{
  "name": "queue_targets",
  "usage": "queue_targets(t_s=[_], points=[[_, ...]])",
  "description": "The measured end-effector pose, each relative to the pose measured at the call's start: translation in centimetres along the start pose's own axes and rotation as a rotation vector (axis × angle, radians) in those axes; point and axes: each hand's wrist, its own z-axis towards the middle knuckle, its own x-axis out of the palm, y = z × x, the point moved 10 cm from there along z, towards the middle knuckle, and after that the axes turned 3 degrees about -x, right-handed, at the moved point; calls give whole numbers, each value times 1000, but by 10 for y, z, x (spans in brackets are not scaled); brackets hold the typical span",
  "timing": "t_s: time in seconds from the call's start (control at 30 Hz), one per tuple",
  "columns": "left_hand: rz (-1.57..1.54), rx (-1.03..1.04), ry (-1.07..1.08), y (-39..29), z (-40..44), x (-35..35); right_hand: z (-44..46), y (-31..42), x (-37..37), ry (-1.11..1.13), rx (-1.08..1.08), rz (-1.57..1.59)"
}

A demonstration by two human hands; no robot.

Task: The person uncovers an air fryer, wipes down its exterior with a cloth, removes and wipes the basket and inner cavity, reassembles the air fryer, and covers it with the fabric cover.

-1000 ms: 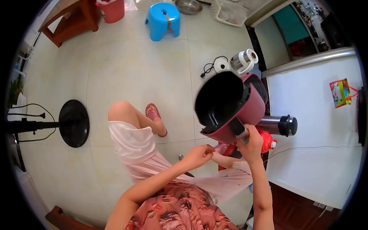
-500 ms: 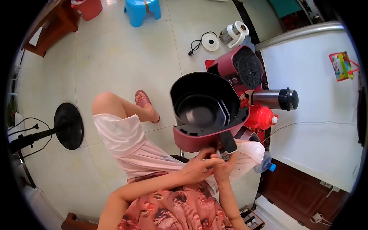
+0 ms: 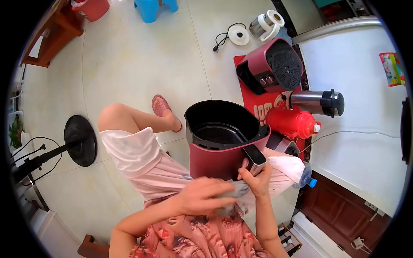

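A pink-and-black air fryer basket (image 3: 217, 160) with an open top stands over my lap. My right hand (image 3: 258, 181) grips its black and silver handle (image 3: 255, 155), thumb along the near side. My left hand (image 3: 202, 195) is close below the basket's near wall, its fingers on a crumpled grey cloth (image 3: 238, 192). Part of that cloth is hidden under the fingers. The basket's black inside looks bare, with a dark plate at the bottom.
The pink air fryer body (image 3: 269, 69) lies on a red mat (image 3: 250, 96). Beside it are a steel thermos (image 3: 307, 102), a red flask (image 3: 290, 122) and a kettle (image 3: 266, 25). A black fan base (image 3: 80, 140) stands at left, a water bottle (image 3: 304, 177) at right.
The basket has tipped so more of its pink outer wall shows. My left hand has come away from the right hand and moved left, with the grey cloth now showing more.
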Motion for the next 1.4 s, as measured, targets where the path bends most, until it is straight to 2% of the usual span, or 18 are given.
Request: queue_targets(t_s=[0.07, 0.13, 0.17, 0.2, 0.27, 0.3, 0.4, 0.47, 0.53, 0.57, 0.67, 0.73, 0.8, 0.93, 1.07, 1.17, 1.27, 1.4], points=[[65, -155, -183, 19, 1, -44, 3, 0, -5, 56, -31, -69], [201, -508, -299, 51, -5, -93, 5, -1, -10, 39, 21, -41], [101, -566, -361, 73, -7, -111, 2, -2, -13, 29, 69, -44], [-3, -622, -425, 96, -9, -127, -1, 8, -17, 66, -47, -238], [-333, -842, -452, 138, -27, -135, -9, 22, -23, 146, -282, -627], [-499, -949, -460, 152, -34, -129, -11, 27, -26, 131, -346, -625], [-374, -1013, -291, 153, -15, -94, -20, 43, -40, 80, -446, -764], [-190, -799, -10, 133, 31, -63, -23, 55, -41, 65, -517, -812], [-163, -715, 83, 128, 58, -27, -31, 76, -28, 78, -698, -991], [-176, -610, 137, 127, 72, -9, -32, 80, -30, 54, -680, -957], [82, -93, 194, 109, 109, 26, -39, 86, -27, 83, -753, -891], [278, 269, 211, 101, 114, 45, -39, 93, -15, 232, -798, -826], [375, 460, 195, 99, 111, 44, -41, 100, -11, 287, -802, -688], [536, 339, 250, 125, 111, 38, -48, 106, -10, 263, -839, -708], [661, 221, 362, 147, 100, 43, -51, 96, -27, 175, -783, -927], [802, 130, 410, 155, 88, 43, -59, 105, -28, 63, -911, -983], [756, 41, 414, 157, 78, 38, -53, 112, -21, 97, -872, -890], [728, -85, 514, 159, 61, 43, -47, 117, -5, 123, -781, -1052]])
